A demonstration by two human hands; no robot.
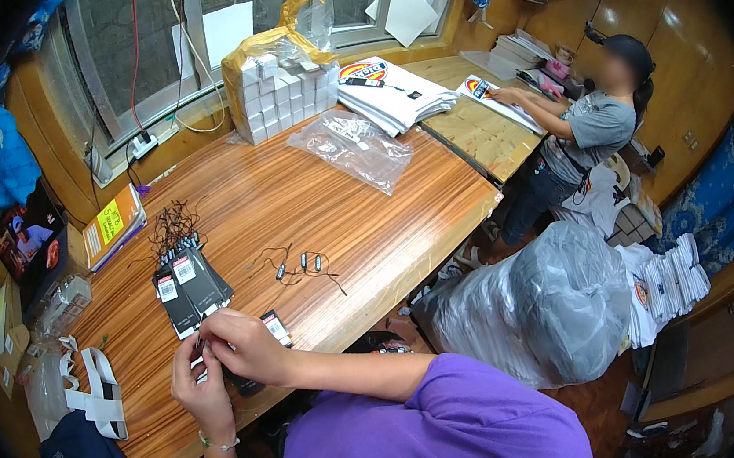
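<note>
My left hand (201,393) and my right hand (248,348) meet at the near edge of the wooden table. Both are closed, fingertips pinched together around something small and dark that I cannot make out. Just beyond them lies a fanned stack of black hang tags (201,278) with white stickers, their black cords (176,230) bunched at the far end. Another black tag (276,328) shows past my right wrist, partly covered. Under my hands a dark flat piece (245,385) is mostly hidden. Several loose black cords (303,267) with small toggles lie to the right of the stack.
A crumpled clear plastic bag (356,152), a bag of small white boxes (283,91) and folded white shirts (394,94) occupy the table's far side. A co-worker (604,118) handles a white shirt at the right. Plastic-wrapped bundles (534,310) stand beside the table. Notebooks (115,225) lie left.
</note>
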